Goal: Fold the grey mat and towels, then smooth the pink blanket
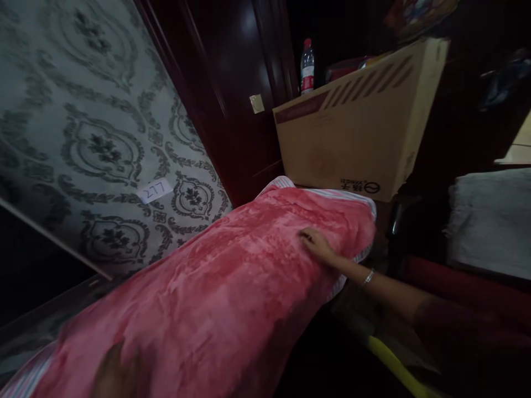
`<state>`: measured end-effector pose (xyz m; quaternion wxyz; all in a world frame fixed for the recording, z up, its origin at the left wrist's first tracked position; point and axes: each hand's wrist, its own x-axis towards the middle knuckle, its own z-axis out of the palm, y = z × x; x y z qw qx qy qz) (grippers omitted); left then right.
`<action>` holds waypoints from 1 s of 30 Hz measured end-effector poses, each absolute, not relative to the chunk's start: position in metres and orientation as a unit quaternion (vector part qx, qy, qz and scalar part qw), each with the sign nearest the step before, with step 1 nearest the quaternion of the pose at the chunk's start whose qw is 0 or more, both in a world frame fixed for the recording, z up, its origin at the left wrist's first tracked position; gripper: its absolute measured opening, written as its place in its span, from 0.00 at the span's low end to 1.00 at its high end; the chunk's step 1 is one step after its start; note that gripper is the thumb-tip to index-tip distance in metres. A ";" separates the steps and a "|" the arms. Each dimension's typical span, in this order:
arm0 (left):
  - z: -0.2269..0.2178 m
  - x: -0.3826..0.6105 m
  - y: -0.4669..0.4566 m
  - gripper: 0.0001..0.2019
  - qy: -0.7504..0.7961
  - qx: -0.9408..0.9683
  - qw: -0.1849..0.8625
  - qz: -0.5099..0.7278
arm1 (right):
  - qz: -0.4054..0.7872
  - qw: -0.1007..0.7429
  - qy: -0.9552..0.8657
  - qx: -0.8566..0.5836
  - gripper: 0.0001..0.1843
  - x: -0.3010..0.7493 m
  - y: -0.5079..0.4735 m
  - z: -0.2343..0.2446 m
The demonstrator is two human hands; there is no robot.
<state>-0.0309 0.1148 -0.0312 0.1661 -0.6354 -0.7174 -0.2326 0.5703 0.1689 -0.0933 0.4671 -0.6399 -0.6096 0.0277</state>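
A long pink plush blanket [232,260] is spread from the bottom left to the middle of the head view. Striped white-and-blue cloth [332,193] shows along its far edge and at the near left corner. My right hand [317,246] rests on the blanket's far right part, its fingers curled in. Whether the fingers pinch any fabric is hidden. Over the near left part of the blanket is my left hand [116,373], smeared by motion and cut off by the bottom of the view. A bracelet [368,276] circles my right wrist.
Behind the blanket stands a large cardboard box [344,138], with a red-capped bottle [307,69] beyond it. Patterned wallpaper [103,149] bearing a paper marked 277 [155,190] and a dark wooden panel [232,72] border the left. Grey cloth [493,221] lies at the right, a yellow-green strip [394,365] below.
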 end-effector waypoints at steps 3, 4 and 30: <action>-0.039 0.025 0.169 0.30 -0.677 -0.695 0.101 -0.219 | -0.011 0.451 -0.516 -0.728 0.20 0.630 0.194 -0.084; -0.042 0.047 0.185 0.29 -0.664 -0.715 0.088 -0.201 | -0.021 0.445 -0.497 -0.745 0.21 0.648 0.198 -0.081; -0.093 0.121 0.216 0.26 -0.640 -0.744 0.182 -0.055 | -0.020 0.210 -0.402 -0.891 0.23 0.761 0.207 -0.061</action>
